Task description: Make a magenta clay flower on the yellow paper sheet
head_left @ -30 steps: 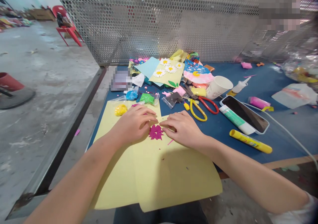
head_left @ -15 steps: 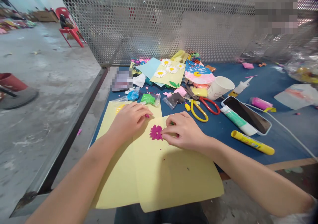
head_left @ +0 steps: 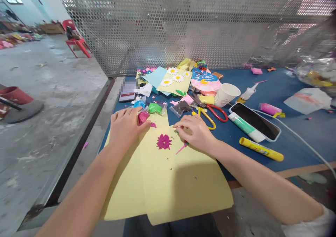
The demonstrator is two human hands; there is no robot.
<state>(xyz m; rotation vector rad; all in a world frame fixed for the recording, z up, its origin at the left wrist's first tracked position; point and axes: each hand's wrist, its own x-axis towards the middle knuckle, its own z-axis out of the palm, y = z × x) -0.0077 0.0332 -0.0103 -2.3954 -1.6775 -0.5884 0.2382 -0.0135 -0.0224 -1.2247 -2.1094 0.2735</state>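
A magenta flower with many pointed petals (head_left: pixel 164 142) lies on the yellow folded sheet (head_left: pixel 168 191), with a small pale gap at its centre. To its upper left, my left hand (head_left: pixel 125 125) rests with its fingers extended, the thumb beside a magenta clay lump (head_left: pixel 143 117). A small magenta bit (head_left: pixel 153 125) sits by the thumb tip. My right hand (head_left: pixel 194 131) is curled just right of the flower, apart from it. From under its palm sticks out a thin pink pointed stick (head_left: pixel 180 149); the hand covers the other end.
Behind the hands are bags of green clay (head_left: pixel 154 108) and dark clay (head_left: pixel 181 107), scissors (head_left: pixel 210 116), a card with white daisies (head_left: pixel 174 81) and a paper cup (head_left: pixel 228 94). At right lie a phone (head_left: pixel 262 121), a white-green tube (head_left: pixel 245 126) and a yellow tube (head_left: pixel 261 149).
My left hand has shifted left and its fingers have opened out, showing the magenta lump. The right fingertips have pulled away from the flower, and the pink stick now shows.
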